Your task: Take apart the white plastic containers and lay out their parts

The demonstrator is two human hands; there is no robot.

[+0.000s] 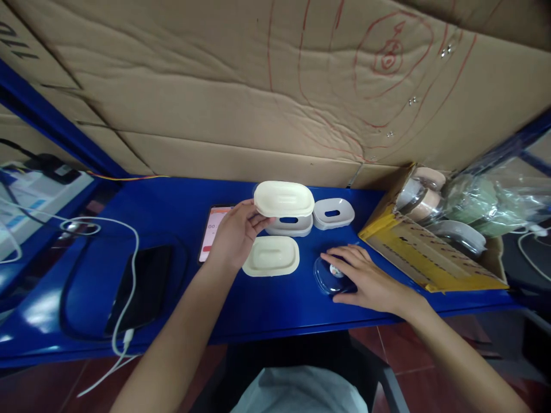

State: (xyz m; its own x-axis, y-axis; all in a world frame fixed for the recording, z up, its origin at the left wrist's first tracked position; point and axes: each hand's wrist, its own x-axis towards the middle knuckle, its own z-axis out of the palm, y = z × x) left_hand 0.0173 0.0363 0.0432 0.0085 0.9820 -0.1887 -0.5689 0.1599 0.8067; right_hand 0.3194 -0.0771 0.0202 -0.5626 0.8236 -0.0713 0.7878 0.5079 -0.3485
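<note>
Left hand (235, 232) gripped the cream lid (284, 199) by its left end, fingers curled under the rim, holding it raised over a white base (289, 225) near the middle of the blue table (267, 304). Lid was flat side up, long axis running left-right, parallel to the table's back edge.

Right hand (364, 278) lay flat, fingers spread and open, on a clear disc (329, 276) just right of centre, close to the front edge; it pressed the disc, no grasp.

Count: 2 cream lids (one held, second lid (271, 256) flat on the table right below it), 2 white bases (second base (333, 213) just right of the first, slot facing front), 1 clear disc.

Open room: bare strip along the front edge between the two forearms. Right side was blocked by a cardboard box (430, 252) with tape rolls. Behind the hand, a lit phone (212, 229) lay flat. Left end held a dark phone (140, 289) with a white cable (124, 269) across it. Cardboard wall (241, 86) closed off the back edge.
</note>
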